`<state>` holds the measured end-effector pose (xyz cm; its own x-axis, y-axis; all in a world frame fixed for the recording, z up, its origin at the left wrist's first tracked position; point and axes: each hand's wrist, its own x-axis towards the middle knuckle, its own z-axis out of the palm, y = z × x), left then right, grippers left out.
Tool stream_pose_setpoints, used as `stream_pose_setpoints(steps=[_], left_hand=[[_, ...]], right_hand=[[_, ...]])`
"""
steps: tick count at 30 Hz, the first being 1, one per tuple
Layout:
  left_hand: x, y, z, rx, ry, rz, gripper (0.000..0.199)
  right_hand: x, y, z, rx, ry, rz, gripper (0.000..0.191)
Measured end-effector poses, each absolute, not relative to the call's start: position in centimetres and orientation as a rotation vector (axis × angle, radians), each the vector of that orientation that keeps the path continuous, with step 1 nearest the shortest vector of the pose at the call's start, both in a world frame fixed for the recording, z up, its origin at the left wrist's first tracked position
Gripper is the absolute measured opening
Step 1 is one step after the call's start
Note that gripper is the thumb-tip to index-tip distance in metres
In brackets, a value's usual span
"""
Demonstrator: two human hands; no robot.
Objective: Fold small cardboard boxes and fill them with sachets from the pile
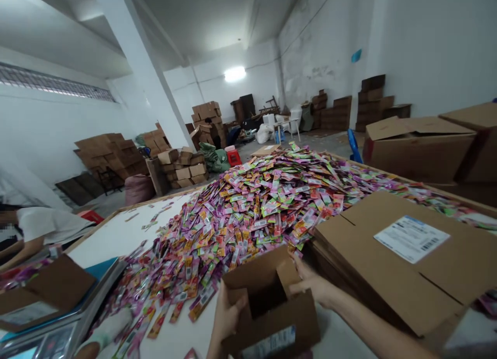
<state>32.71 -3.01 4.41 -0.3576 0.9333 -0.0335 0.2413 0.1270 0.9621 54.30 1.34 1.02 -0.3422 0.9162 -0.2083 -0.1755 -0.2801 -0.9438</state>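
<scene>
An open cardboard box [267,320] stands in front of me with its flaps up and its inside in shadow; a label is on its near flap. My left hand [230,310] grips the box's left side, thumb over the edge. On the right side, my right hand [310,282] is closed on the flap there. Behind the box rises a big heap of small colourful packets [248,209], mostly pink, orange and green. To the right lies a stack of flattened cardboard boxes [357,245] with a white label [412,239] on top.
At the lower left, a scale [58,343] carries a box [50,291] with packets. A whitish rounded object [114,325] lies beside it. Another person [54,227] is at the left table edge. Large cartons [415,154] stand at right; stacked boxes [108,154] line the back.
</scene>
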Motion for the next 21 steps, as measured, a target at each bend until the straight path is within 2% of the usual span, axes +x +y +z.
stream_pose_setpoints(steps=[2,3,5,7,9,12,14,15,18,19,21], left_hand=[[32.5,-2.9,4.0,1.081,1.759,1.323,0.056],[32.3,-2.9,3.6,1.07,1.775,1.333,0.056],[32.2,-2.9,2.8,1.058,1.806,1.341,0.054],[32.5,-2.9,2.4,1.043,1.82,1.374,0.046],[32.8,-3.0,2.4,1.019,1.829,1.422,0.039],[33.1,-3.1,2.9,0.994,1.839,1.434,0.039],[33.0,-3.4,3.0,0.984,1.835,1.424,0.04],[33.0,-3.5,3.0,0.957,1.824,1.423,0.04],[33.0,-4.1,2.7,0.846,1.688,1.415,0.034],[33.0,-4.2,2.7,0.824,1.617,1.396,0.031],[32.8,-4.5,3.1,0.864,1.514,1.316,0.03]], right_hand=[[54.7,1.5,1.3,-1.018,-1.024,1.694,0.092],[55.1,1.2,1.4,-0.997,-0.988,1.61,0.083],[56.0,-0.1,1.5,-0.911,-1.089,1.423,0.063],[56.2,-1.9,1.5,-0.907,-1.313,1.218,0.054],[55.7,-3.4,1.5,-1.009,-1.488,0.814,0.048],[53.8,-4.7,1.6,-1.115,-1.58,0.123,0.041],[52.7,-4.8,1.8,-1.011,-1.797,-0.04,0.041],[52.3,-4.7,1.8,-0.951,-1.935,-0.019,0.045],[52.2,-3.7,2.0,-0.91,-2.236,0.181,0.099],[52.4,-3.2,2.0,-0.954,-2.279,0.24,0.111],[53.0,-2.1,1.9,-1.007,-2.348,0.379,0.115]])
